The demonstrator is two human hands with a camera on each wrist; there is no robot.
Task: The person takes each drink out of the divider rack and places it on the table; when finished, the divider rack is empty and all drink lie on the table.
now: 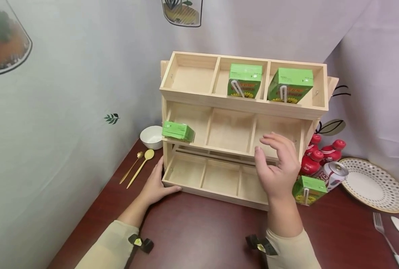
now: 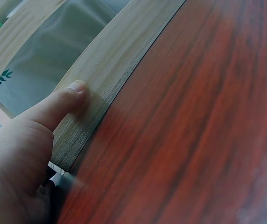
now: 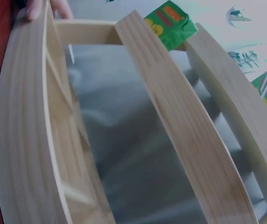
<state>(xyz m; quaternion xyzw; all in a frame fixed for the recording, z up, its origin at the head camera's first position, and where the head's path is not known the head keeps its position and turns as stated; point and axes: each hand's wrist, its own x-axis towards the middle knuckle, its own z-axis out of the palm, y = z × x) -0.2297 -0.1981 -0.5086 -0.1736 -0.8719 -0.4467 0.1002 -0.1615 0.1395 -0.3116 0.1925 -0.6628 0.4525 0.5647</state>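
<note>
Left hand [image 1: 155, 187] clamped on rack [image 1: 231, 130], lower-left corner | right hand [image 1: 281, 167] hung before rack, thumb and fingers apart

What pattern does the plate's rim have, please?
The plate has dark dots around its rim, best seen in the head view.

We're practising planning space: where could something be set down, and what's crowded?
Bare: on the wooden shelf, the top-left compartment left of two cartons, and the middle tier's centre compartment, right of another carton; the table between the sleeves. Crowded: right of the shelf, with red bottles, can, carton and plate.
</note>
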